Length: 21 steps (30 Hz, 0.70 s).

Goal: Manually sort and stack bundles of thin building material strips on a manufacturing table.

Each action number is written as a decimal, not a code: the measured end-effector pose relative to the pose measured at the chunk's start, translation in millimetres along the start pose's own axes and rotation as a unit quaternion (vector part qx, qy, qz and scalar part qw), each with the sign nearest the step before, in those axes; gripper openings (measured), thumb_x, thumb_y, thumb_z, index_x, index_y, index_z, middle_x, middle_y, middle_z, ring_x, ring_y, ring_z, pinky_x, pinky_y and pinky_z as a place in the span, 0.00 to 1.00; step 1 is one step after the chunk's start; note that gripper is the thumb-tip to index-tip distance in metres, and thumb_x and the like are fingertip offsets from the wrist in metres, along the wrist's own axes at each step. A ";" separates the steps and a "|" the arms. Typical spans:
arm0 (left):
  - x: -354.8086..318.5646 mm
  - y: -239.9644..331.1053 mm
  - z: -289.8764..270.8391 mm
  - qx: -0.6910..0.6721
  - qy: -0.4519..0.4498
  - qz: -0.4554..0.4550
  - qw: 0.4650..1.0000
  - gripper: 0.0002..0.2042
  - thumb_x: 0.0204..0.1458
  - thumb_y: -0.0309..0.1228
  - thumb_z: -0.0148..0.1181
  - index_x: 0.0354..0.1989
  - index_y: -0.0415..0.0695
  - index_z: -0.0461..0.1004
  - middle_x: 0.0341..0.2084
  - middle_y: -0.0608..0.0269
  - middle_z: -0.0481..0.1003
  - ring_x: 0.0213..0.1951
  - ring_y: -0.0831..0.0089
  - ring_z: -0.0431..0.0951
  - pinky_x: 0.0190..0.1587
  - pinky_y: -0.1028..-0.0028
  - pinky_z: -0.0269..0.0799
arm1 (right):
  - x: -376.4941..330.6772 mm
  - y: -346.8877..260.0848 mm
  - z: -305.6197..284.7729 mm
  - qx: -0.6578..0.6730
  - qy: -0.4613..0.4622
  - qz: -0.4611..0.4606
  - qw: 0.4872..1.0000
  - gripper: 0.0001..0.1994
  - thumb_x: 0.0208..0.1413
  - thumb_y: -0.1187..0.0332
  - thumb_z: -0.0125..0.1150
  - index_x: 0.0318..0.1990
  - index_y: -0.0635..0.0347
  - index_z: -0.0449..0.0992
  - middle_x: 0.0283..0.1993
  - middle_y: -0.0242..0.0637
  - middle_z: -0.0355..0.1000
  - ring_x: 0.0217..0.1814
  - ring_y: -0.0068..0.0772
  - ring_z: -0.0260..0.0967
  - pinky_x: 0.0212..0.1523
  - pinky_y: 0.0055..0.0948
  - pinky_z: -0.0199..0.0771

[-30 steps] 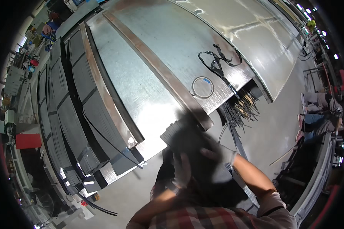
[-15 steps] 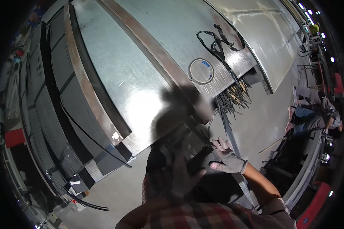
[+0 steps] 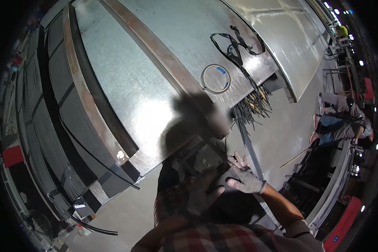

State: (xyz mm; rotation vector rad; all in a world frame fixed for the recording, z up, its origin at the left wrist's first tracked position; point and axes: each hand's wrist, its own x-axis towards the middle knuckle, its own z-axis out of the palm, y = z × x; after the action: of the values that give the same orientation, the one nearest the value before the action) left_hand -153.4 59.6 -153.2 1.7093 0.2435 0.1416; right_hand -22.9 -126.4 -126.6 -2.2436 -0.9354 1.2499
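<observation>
My left hand (image 3: 197, 194), in a dark glove, lies with fingers spread flat on a dark boxy tool (image 3: 199, 158) at the near edge of a large stack of shiny metal sheets (image 3: 126, 84). My right hand (image 3: 245, 178), in a grey knit glove, grips the tool's right side, thumb underneath and fingers on top. A thin metal strip (image 3: 250, 149) runs past the right hand toward the floor. The tool's shape is blurred and partly hidden by both hands.
A roll of tape (image 3: 216, 78) and tangled black straps (image 3: 235, 44) lie on the sheets. A bundle of thin rods (image 3: 252, 105) sticks out at the sheet's edge. Dark stacked panels (image 3: 42, 126) stand to the left. People sit on the floor at right (image 3: 340, 122).
The view has shifted down and closer to the sheet edge. My right hand has moved out to the tool's right side, and my left hand has lowered onto the tool.
</observation>
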 end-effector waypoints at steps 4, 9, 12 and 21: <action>-1.6 -7.5 -1.5 -0.011 -0.054 -0.026 0.998 0.27 0.48 0.38 0.68 0.55 0.38 0.71 0.54 0.47 0.70 0.57 0.53 0.70 0.58 0.62 0.65 | -1.3 1.4 4.2 -0.040 0.004 -0.017 0.999 0.46 0.60 0.35 0.37 0.65 0.78 0.52 0.71 0.59 0.45 0.77 0.60 0.26 0.72 0.57 0.22; -10.0 -2.0 -7.8 0.001 0.000 -0.072 0.997 0.43 0.44 0.38 0.70 0.67 0.39 0.53 0.60 0.46 0.61 0.63 0.55 0.61 0.59 0.62 0.63 | 53.3 14.3 -65.6 0.025 0.239 -0.112 0.964 0.25 0.59 0.56 0.56 0.59 0.63 0.66 0.62 0.50 0.61 0.65 0.54 0.56 0.63 0.48 0.54; -16.5 8.1 -17.9 -0.046 0.017 -0.160 0.986 0.50 0.48 0.37 0.67 0.71 0.42 0.36 0.62 0.50 0.58 0.62 0.61 0.61 0.59 0.63 0.63 | 126.6 -25.0 -133.2 -0.282 0.432 -0.116 0.849 0.23 0.52 0.66 0.62 0.57 0.50 0.70 0.61 0.45 0.62 0.65 0.51 0.56 0.61 0.46 0.57; -29.2 72.2 -56.6 0.062 0.138 -0.071 0.986 0.44 0.46 0.46 0.70 0.65 0.40 0.51 0.57 0.50 0.61 0.52 0.58 0.72 0.47 0.59 0.75 | 23.8 -116.1 -154.3 -0.228 0.220 -0.271 0.909 0.11 0.55 0.66 0.60 0.44 0.58 0.74 0.36 0.33 0.72 0.46 0.36 0.70 0.64 0.42 0.59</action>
State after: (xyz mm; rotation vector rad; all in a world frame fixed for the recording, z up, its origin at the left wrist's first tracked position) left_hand -189.1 96.9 -71.9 1.7868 0.5890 0.2640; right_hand 76.6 -32.8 11.9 -2.1967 -1.6247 0.2764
